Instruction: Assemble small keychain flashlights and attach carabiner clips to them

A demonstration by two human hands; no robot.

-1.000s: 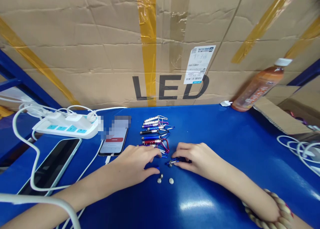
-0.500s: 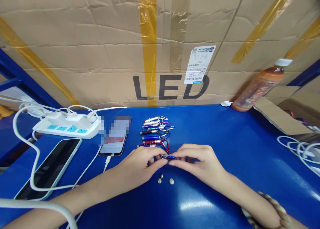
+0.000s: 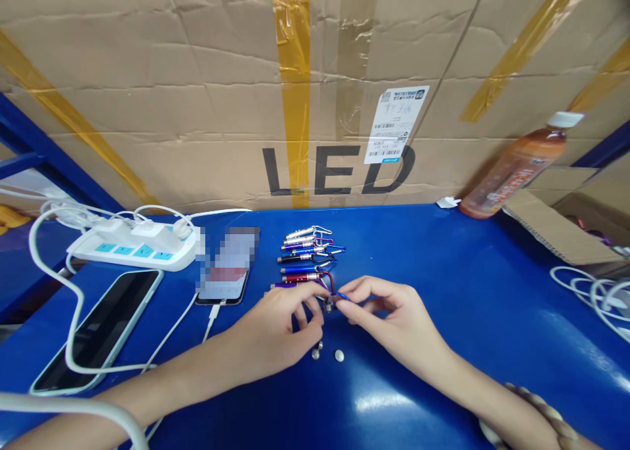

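My right hand (image 3: 394,309) pinches a small blue carabiner clip (image 3: 341,296) between thumb and fingertips. At its left end sits a small silver metal part (image 3: 329,304). My left hand (image 3: 283,325) is beside it, thumb and index finger apart, the index fingertip at or just above the silver part; whether it touches is unclear. Below the hands lie a silver button cell (image 3: 339,355) and a couple more small silver pieces (image 3: 316,353), partly by my left thumb. Beyond the hands, several keychain penlights (image 3: 300,278) with carabiners lie in a row, the nearest partly hidden by my left hand.
To the left are a phone on a charging cable (image 3: 224,273), a dark-screened phone (image 3: 101,328) and a white power strip (image 3: 142,250) with looping cables. A large cardboard box (image 3: 207,109) backs the blue table (image 3: 418,404). A drink bottle (image 3: 514,168) leans at right.
My left thumb has moved down and away from the index finger, letting go of the silver part. The clip has turned in my right hand, its silver part now pointing lower.
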